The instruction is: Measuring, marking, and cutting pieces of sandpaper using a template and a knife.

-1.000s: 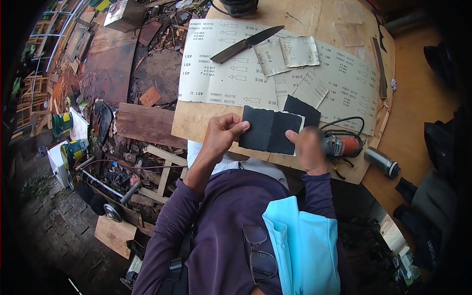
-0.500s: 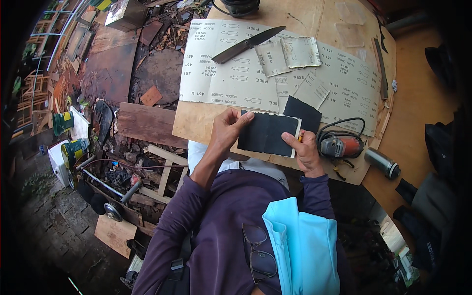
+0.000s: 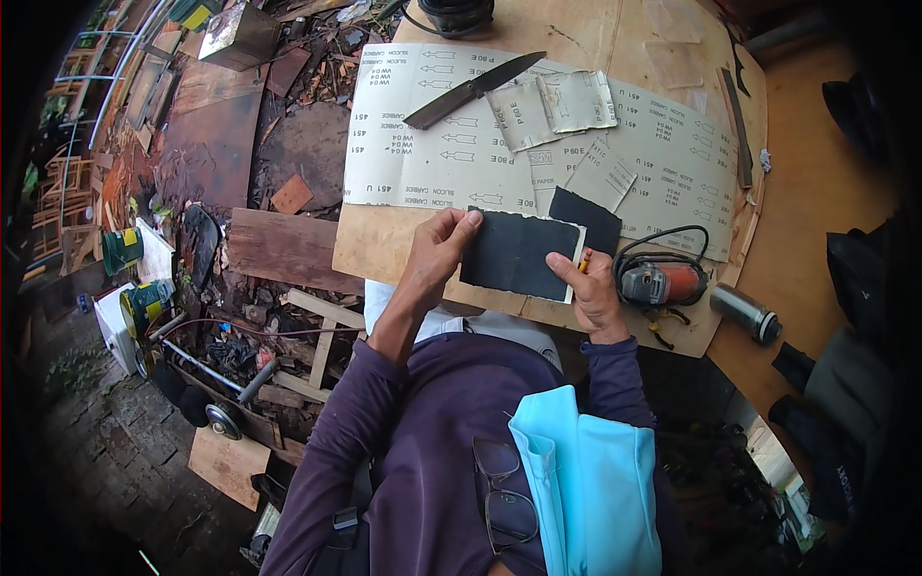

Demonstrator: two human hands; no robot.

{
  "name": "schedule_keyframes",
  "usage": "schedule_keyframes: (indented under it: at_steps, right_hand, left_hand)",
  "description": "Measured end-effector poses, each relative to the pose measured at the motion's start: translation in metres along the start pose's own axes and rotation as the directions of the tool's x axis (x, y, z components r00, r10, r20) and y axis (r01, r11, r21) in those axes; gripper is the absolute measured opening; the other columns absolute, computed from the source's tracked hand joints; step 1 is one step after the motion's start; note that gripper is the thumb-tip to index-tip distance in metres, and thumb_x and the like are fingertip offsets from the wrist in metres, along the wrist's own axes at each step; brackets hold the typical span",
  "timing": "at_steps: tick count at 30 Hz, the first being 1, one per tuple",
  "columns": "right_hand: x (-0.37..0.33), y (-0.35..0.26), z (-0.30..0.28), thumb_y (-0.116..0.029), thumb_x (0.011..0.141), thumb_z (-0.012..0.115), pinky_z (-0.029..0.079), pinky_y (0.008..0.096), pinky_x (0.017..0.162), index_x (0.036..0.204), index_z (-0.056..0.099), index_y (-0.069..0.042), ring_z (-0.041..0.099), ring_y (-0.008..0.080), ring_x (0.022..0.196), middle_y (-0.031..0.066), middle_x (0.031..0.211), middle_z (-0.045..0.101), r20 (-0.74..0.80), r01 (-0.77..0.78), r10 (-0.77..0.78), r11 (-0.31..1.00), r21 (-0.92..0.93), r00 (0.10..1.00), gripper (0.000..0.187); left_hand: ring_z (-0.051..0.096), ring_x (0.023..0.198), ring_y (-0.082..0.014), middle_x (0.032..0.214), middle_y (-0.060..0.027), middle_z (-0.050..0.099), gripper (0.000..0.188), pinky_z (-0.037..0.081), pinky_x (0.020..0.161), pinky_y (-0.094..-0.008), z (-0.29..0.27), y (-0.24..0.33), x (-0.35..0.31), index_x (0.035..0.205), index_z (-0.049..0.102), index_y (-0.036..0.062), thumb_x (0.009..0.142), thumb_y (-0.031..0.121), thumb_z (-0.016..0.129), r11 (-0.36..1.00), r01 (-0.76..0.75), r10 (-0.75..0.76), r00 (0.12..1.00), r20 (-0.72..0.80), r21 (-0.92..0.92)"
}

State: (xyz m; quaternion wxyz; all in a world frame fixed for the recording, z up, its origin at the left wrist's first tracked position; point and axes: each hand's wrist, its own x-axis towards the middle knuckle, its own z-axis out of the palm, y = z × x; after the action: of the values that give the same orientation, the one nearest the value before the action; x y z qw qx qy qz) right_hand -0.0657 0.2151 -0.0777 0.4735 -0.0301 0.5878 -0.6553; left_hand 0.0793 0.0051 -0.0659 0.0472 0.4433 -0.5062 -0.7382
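A rectangular piece of black sandpaper point(image 3: 519, 253) is stretched between my two hands over the near edge of the table, grit side up, with ragged pale edges. My left hand point(image 3: 437, 257) pinches its upper left corner between thumb and fingers. My right hand point(image 3: 594, 293) grips the right edge, thumb on top and fingers hidden beneath. A short yellow-orange pencil-like stick point(image 3: 585, 259) shows at the right fingers. Just beyond lies another dark sandpaper piece point(image 3: 591, 221), partly covered by the held one.
Large pale-backed sandpaper sheets point(image 3: 403, 163) cover the table, with a knife point(image 3: 475, 91) and cut pieces point(image 3: 581, 101) on top. To the right are a red-and-grey corded power tool point(image 3: 661, 281), yellow-handled pliers point(image 3: 661, 326) and a metal bottle point(image 3: 745, 313). Scrap wood point(image 3: 288, 248) litters the left.
The view has shifted slightly, and the held sandpaper shows a little more of its upper edge. Both hands keep nearly the same grip.
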Motion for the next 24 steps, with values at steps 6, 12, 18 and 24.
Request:
schedule_keyframes:
  at_steps: [6, 12, 18, 24]
  right_hand:
    - [0.001, -0.002, -0.010, -0.006, 0.094, 0.078, 0.048, 0.0219, 0.079, 0.101, 0.075, -0.003, 0.058, 0.0022, 0.084, -0.0035, 0.096, 0.071, -0.007, 0.034, -0.034, 0.999, -0.005, 0.999, 0.008]
    - [-0.001, -0.001, -0.018, -0.006, 0.094, 0.077, 0.049, 0.0240, 0.082, 0.102, 0.074, -0.003, 0.061, 0.0040, 0.086, -0.0029, 0.096, 0.071, -0.023, 0.027, -0.027, 1.000, -0.002, 0.999, 0.009]
    - [0.000, -0.003, -0.026, -0.011, 0.096, 0.077, 0.048, 0.0220, 0.077, 0.104, 0.075, 0.000, 0.059, 0.0026, 0.082, -0.0036, 0.094, 0.072, 0.030, 0.055, -0.053, 0.994, -0.093, 0.998, 0.014]
    - [-0.005, -0.005, -0.022, -0.012, 0.096, 0.078, 0.048, 0.0222, 0.077, 0.102, 0.076, -0.001, 0.058, 0.0030, 0.082, -0.0036, 0.094, 0.072, 0.002, 0.055, -0.056, 0.991, -0.118, 0.998, 0.013]
  left_hand:
    - [0.062, 0.070, -0.0078, 0.080, -0.0009, 0.067, 0.024, 0.051, 0.063, -0.0253, -0.007, -0.024, -0.016, 0.093, 0.068, 0.0029, 0.101, 0.025, 0.074, 0.996, 0.084, -0.091, 0.977, 0.194, 0.044]
    - [0.068, 0.067, -0.0108, 0.077, -0.0025, 0.067, 0.022, 0.051, 0.057, -0.0263, -0.003, -0.020, -0.016, 0.088, 0.067, 0.0022, 0.101, 0.018, 0.073, 0.999, 0.036, -0.040, 0.988, 0.149, 0.031]
    - [0.059, 0.067, -0.0076, 0.074, 0.0007, 0.064, 0.022, 0.049, 0.062, -0.0239, -0.001, -0.011, -0.009, 0.089, 0.067, 0.0024, 0.102, 0.020, 0.072, 0.998, 0.005, -0.013, 0.989, 0.147, 0.059]
    - [0.054, 0.070, -0.0066, 0.079, 0.0035, 0.060, 0.021, 0.046, 0.065, -0.0239, 0.000, -0.018, 0.000, 0.094, 0.067, 0.0035, 0.103, 0.022, 0.071, 0.988, -0.091, 0.075, 0.989, 0.130, 0.122]
